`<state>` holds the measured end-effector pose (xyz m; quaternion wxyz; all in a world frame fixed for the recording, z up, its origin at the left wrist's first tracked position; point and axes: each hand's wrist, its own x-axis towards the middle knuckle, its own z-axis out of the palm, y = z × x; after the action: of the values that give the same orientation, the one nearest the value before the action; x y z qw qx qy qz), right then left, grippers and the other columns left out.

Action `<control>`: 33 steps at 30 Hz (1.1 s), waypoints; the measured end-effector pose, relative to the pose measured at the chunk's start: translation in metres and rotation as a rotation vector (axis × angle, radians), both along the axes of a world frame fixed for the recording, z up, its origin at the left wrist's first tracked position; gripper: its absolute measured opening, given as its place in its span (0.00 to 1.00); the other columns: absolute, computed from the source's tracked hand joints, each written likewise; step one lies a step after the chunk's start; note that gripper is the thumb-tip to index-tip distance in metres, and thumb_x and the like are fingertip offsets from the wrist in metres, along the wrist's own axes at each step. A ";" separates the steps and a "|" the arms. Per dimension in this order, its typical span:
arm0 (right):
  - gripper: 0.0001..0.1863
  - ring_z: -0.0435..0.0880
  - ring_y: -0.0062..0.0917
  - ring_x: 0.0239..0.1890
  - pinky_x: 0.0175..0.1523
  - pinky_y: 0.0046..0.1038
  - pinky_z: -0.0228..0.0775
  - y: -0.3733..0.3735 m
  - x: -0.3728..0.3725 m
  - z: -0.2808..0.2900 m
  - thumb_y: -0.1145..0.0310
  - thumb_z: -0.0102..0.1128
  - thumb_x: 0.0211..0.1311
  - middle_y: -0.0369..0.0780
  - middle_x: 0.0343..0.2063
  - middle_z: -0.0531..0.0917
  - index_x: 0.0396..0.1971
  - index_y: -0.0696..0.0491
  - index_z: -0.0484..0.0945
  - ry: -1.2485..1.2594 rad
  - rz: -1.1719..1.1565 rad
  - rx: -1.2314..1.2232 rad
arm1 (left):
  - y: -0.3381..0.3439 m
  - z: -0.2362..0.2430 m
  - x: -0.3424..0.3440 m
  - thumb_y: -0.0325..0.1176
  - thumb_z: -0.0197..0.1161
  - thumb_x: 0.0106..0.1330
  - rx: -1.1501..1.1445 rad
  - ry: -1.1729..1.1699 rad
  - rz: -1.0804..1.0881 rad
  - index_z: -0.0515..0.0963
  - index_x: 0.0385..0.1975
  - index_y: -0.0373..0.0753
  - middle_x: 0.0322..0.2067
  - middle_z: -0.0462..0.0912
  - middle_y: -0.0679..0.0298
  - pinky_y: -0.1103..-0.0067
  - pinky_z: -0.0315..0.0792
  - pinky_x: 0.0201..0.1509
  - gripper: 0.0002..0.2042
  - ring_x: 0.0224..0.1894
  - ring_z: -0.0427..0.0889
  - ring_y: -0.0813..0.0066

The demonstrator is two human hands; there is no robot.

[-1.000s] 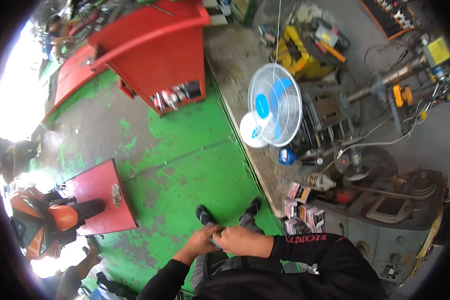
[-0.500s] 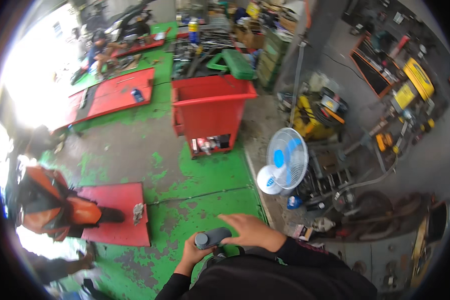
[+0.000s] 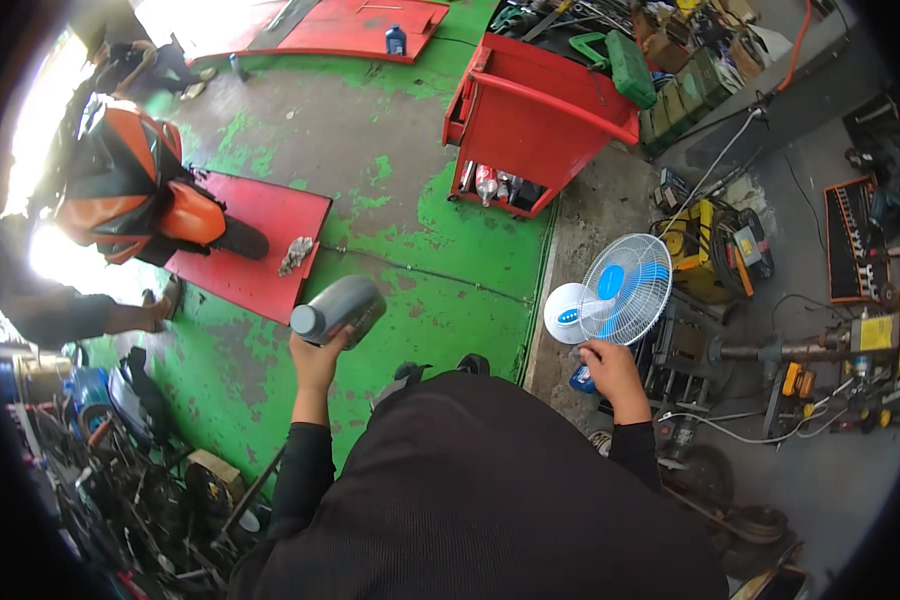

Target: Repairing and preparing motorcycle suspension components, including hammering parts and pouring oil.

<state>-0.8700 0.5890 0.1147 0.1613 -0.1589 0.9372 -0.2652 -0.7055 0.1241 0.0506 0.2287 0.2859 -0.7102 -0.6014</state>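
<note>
A round-sided, dark grey plastic bottle with a paler grey lid (image 3: 348,306) is up in the air in the left hand (image 3: 315,362). The fingers are wrapped around its low side. It is over the green painted floor (image 3: 410,335), just past the right edge of the flat red board (image 3: 282,212).

Half a second ago, both hands were close together by this bottle, in front of the body. Now they are well apart. The bottle has gone out to the left, and the right hand (image 3: 615,374) has gone to the other side. So it looks like the left hand does all the carrying now.

The right hand's fingers are bent, just below the white and blue fan (image 3: 625,288) and by the small blue bottle (image 3: 581,380), near the left edge of the concrete ledge (image 3: 592,212). I cannot tell if it pinches something small.
</note>
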 end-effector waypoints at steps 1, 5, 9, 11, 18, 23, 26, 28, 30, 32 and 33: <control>0.13 0.88 0.42 0.37 0.43 0.38 0.78 0.004 -0.009 0.003 0.63 0.64 0.64 0.48 0.31 0.88 0.40 0.57 0.86 -0.031 -0.043 0.005 | 0.003 0.001 0.002 0.27 0.78 0.53 0.021 0.013 0.042 0.79 0.51 0.27 0.45 0.86 0.59 0.74 0.77 0.54 0.25 0.46 0.84 0.70; 0.12 0.88 0.39 0.31 0.39 0.35 0.77 0.008 -0.040 0.002 0.64 0.66 0.62 0.46 0.27 0.88 0.36 0.58 0.87 -0.074 -0.067 -0.007 | 0.010 0.002 0.020 0.26 0.77 0.56 0.009 0.033 0.157 0.79 0.52 0.28 0.46 0.86 0.58 0.74 0.76 0.55 0.24 0.47 0.84 0.70; 0.13 0.87 0.36 0.28 0.36 0.34 0.76 0.001 -0.073 -0.002 0.63 0.70 0.59 0.47 0.25 0.87 0.32 0.59 0.86 -0.043 0.050 0.052 | 0.018 -0.001 0.042 0.27 0.77 0.56 0.001 0.014 0.296 0.79 0.52 0.28 0.47 0.85 0.58 0.73 0.75 0.56 0.24 0.48 0.83 0.70; 0.14 0.85 0.32 0.24 0.33 0.32 0.74 -0.009 -0.086 -0.005 0.62 0.72 0.58 0.46 0.22 0.85 0.30 0.60 0.85 -0.001 0.110 0.058 | 0.021 -0.001 0.051 0.27 0.78 0.56 0.008 -0.023 0.349 0.79 0.53 0.28 0.47 0.85 0.58 0.74 0.75 0.56 0.24 0.48 0.83 0.69; 0.17 0.86 0.41 0.30 0.37 0.38 0.75 -0.076 -0.106 -0.021 0.58 0.71 0.59 0.47 0.24 0.85 0.31 0.59 0.80 -0.114 0.233 0.043 | 0.009 -0.003 0.060 0.26 0.75 0.58 0.026 -0.078 0.404 0.78 0.54 0.29 0.49 0.84 0.58 0.73 0.73 0.59 0.24 0.50 0.82 0.69; 0.21 0.89 0.42 0.38 0.43 0.38 0.79 -0.132 -0.117 -0.052 0.58 0.70 0.60 0.48 0.33 0.89 0.46 0.57 0.78 -0.304 0.250 0.022 | -0.042 -0.011 0.034 0.24 0.77 0.55 0.078 -0.088 0.358 0.77 0.53 0.27 0.48 0.84 0.58 0.73 0.75 0.56 0.25 0.49 0.82 0.70; 0.23 0.89 0.43 0.39 0.45 0.38 0.79 -0.162 -0.125 -0.080 0.55 0.69 0.62 0.48 0.34 0.89 0.48 0.57 0.78 -0.351 0.179 0.066 | -0.093 -0.019 0.004 0.24 0.77 0.54 0.125 -0.144 0.278 0.77 0.53 0.27 0.48 0.84 0.58 0.74 0.76 0.56 0.25 0.49 0.82 0.70; 0.25 0.89 0.43 0.41 0.46 0.39 0.79 -0.179 -0.129 -0.101 0.52 0.68 0.63 0.49 0.36 0.89 0.50 0.57 0.79 -0.374 0.160 0.186 | -0.128 -0.027 -0.021 0.23 0.78 0.52 0.190 -0.142 0.289 0.77 0.53 0.27 0.49 0.83 0.58 0.74 0.76 0.55 0.27 0.49 0.82 0.70; 0.26 0.88 0.44 0.42 0.47 0.40 0.79 -0.195 -0.129 -0.121 0.52 0.68 0.62 0.50 0.38 0.88 0.52 0.56 0.79 -0.431 0.059 0.219 | -0.163 -0.035 -0.045 0.23 0.79 0.49 0.128 -0.226 0.190 0.76 0.55 0.28 0.50 0.83 0.58 0.73 0.76 0.58 0.30 0.52 0.82 0.70; 0.25 0.88 0.45 0.43 0.48 0.40 0.79 -0.209 -0.128 -0.138 0.52 0.68 0.63 0.50 0.39 0.88 0.52 0.56 0.80 -0.451 0.075 0.233 | -0.195 -0.043 -0.071 0.23 0.79 0.47 0.115 -0.261 0.170 0.76 0.55 0.30 0.52 0.83 0.57 0.70 0.73 0.63 0.31 0.57 0.80 0.68; 0.25 0.88 0.45 0.44 0.49 0.39 0.79 -0.216 -0.128 -0.144 0.52 0.67 0.63 0.50 0.39 0.88 0.52 0.55 0.80 -0.477 0.025 0.238 | -0.209 -0.048 -0.085 0.22 0.79 0.46 0.076 -0.256 0.112 0.76 0.55 0.31 0.53 0.83 0.56 0.68 0.71 0.66 0.31 0.60 0.79 0.65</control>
<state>-0.9976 0.3730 -0.0298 0.3984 -0.0836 0.8953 -0.1809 -0.7908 -0.0847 0.0027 0.1584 0.4077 -0.6931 -0.5730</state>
